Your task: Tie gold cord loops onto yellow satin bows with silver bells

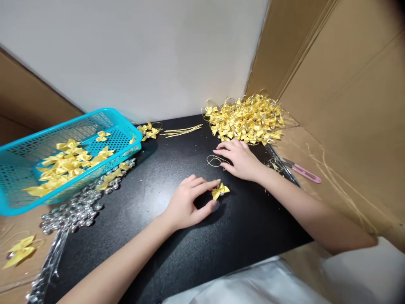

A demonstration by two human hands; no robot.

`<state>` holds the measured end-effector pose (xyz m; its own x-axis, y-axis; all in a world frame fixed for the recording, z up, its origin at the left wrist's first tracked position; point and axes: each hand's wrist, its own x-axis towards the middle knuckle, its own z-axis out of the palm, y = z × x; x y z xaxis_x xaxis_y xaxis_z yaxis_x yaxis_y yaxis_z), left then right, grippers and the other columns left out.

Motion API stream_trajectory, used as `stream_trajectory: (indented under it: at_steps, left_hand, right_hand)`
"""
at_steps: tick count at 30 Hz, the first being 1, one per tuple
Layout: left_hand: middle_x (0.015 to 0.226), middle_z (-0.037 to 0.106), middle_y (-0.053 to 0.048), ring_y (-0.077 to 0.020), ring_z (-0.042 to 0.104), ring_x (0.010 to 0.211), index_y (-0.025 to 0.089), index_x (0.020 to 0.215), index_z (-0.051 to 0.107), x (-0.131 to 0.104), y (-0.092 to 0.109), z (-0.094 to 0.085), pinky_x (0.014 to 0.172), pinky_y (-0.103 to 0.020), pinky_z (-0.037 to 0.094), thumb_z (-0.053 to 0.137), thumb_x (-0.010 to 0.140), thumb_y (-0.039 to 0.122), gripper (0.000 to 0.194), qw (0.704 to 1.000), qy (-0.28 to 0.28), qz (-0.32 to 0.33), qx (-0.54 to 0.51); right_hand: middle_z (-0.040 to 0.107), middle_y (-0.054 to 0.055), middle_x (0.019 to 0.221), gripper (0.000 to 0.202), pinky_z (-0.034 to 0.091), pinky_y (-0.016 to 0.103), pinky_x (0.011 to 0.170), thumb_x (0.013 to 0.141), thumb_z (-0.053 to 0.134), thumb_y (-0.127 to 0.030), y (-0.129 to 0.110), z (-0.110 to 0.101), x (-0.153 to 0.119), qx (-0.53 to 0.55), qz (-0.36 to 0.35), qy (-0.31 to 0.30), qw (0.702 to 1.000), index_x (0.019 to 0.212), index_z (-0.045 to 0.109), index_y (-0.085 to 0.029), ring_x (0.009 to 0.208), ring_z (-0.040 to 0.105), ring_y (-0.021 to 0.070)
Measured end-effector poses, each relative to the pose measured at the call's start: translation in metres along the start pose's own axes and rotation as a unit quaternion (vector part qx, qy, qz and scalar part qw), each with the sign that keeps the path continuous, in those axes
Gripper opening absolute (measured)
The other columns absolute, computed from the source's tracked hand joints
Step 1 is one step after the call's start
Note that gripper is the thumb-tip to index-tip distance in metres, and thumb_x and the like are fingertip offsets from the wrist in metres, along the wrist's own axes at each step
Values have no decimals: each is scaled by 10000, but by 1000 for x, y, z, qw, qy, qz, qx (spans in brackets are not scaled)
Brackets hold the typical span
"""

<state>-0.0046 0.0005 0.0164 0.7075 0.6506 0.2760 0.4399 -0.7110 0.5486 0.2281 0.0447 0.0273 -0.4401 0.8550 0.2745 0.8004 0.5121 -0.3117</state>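
My left hand [189, 203] is low over the black tabletop [152, 185], thumb and index finger around a yellow ribbon bow [220, 191] with a small silver bell at its middle. The index fingertip touches the bow's top edge; the thumb tip is just below it. My right hand [242, 160] lies farther back, fingers stretched and apart. Beside its thumb is a loop of thin gold cord [214, 161]; whether the thumb presses on it I cannot tell. Just beyond the right fingers rises a heap of yellow bows [247, 120] with cord loops.
A turquoise basket [72, 126] with loose yellow bows stands at left. Silver bells [74, 211] lie along its near side. Cut gold cords [182, 131] and a few bows [149, 131] sit at the back. Pink-handled snips [305, 172] lie at right, near long cord strands [341, 185].
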Motion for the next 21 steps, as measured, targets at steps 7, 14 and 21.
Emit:
stream_trajectory:
  at_steps: [7,14,21]
  left_hand:
    - [933,722,-86,-221,580,784,173,1158,664,5,10,-5,703,-362,464,558,846,261,341,991,76,-30,106]
    - [943,741,-73,-212,589,768,182,1089,656,-2,13,2,647,-347,432,561,856,208,254,985,102,11,142]
    - [585,574,17,-127,505,518,176,774,601,2,5,0,508,-250,399,452,943,364,293,960,117,-211,-143]
  right_hand:
    - [675,29,865,184,473,333,750,786,709,-252,-50,-3,-28,164,45,19,985,944,639,-187,787,612,182]
    - [708,24,774,170,526,282,673,825,575,-65,-51,30,-35,238,82,123,960,806,690,-189,696,654,151]
    - [756,36,833,133,585,331,734,858,632,-138,-55,27,-38,282,47,215,934,809,721,-223,790,710,177]
